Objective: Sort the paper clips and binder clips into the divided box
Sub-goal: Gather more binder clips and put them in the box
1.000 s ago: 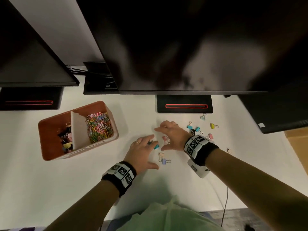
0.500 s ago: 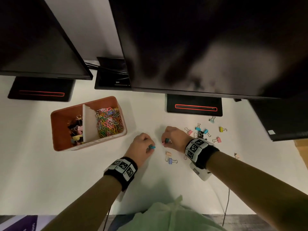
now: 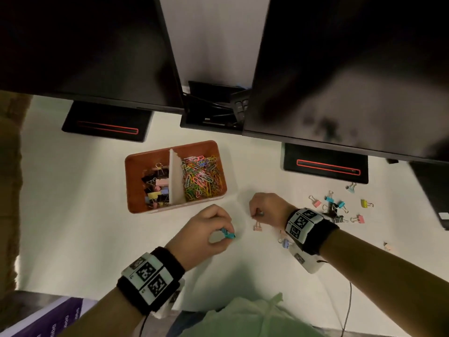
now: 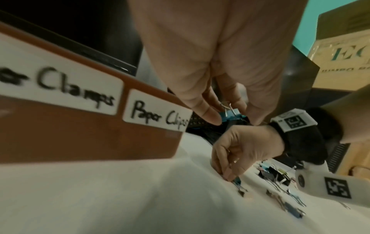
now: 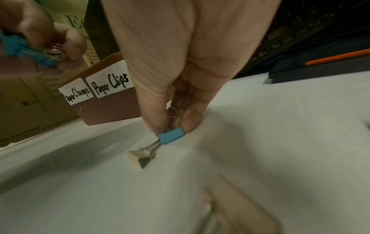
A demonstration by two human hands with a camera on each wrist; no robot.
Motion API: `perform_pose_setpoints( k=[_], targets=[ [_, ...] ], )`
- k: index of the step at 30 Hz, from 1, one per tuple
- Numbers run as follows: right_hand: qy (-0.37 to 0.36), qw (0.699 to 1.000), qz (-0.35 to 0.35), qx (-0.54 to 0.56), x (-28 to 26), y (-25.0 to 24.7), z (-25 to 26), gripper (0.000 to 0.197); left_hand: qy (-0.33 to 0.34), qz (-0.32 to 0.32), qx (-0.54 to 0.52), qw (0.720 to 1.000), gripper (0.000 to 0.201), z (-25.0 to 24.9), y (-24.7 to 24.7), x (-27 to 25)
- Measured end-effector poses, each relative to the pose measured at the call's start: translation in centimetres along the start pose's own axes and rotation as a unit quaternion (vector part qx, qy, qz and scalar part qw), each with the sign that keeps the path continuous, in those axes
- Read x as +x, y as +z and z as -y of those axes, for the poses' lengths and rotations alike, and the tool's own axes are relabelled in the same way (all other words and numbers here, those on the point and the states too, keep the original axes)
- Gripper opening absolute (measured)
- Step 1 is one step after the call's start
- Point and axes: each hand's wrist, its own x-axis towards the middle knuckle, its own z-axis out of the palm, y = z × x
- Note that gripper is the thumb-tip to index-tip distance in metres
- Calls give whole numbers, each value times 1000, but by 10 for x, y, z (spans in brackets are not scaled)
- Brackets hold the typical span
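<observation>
Head view: the divided box point(image 3: 136, 164) sits on the white desk point(image 3: 73, 239), just beyond the two hands. Its left compartment holds binder clips point(image 3: 155, 188), its right one a heap of coloured paper clips point(image 3: 201, 177). The left hand point(image 3: 204, 233) hovers near the box's front right corner, thumb and fingers curled and pinching a teal binder clip point(image 3: 228, 234). The right hand point(image 3: 267, 209) is curled knuckles-up over the desk, with a peach binder clip point(image 3: 257, 226) lying just beside it. More loose binder clips point(image 3: 337, 205) are scattered to the right, past the right wrist band.

Left wrist view: the left hand's fingertips point(image 4: 210, 117) pinch the teal binder clip point(image 4: 230, 116), its wire handles pointing up. White labels reading "Clamps" and "Paper Clips" point(image 4: 158, 115) are stuck on the box's front wall point(image 4: 80, 134). Lower down, the right hand point(image 4: 246, 147) reaches to the desk.

Right wrist view: the right hand's thumb and finger point(image 5: 158, 120) pinch a blue binder clip point(image 5: 171, 136) low over the desk; its wire handles touch the peach binder clip point(image 5: 140, 158) lying there.
</observation>
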Motion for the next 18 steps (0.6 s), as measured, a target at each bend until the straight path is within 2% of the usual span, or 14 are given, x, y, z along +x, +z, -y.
perform_pose_setpoints(
  k=[2,4,9,12,15,18],
  targets=[
    [3,1000,2,1,3,-4,9,8,-2,-18,-6,1000,16,1,-23,-12],
    [-13,1000,-15,20,5,-13,23,9,-4,-64,-13,998,16,4,-49,-21],
    [-131,988,-70,51,14,-50,90,4,-51,-207,53,976,21,28,-117,-34],
    [-189,973,-118,64,35,-61,137,5,-93,-234,61,966,21,43,-137,-33],
    [-187,971,-141,54,64,-59,177,5,-100,-250,53,962,21,53,-140,-30],
    [-152,980,-122,30,87,-53,201,24,-134,-274,60,950,25,60,-138,-31]
  ],
)
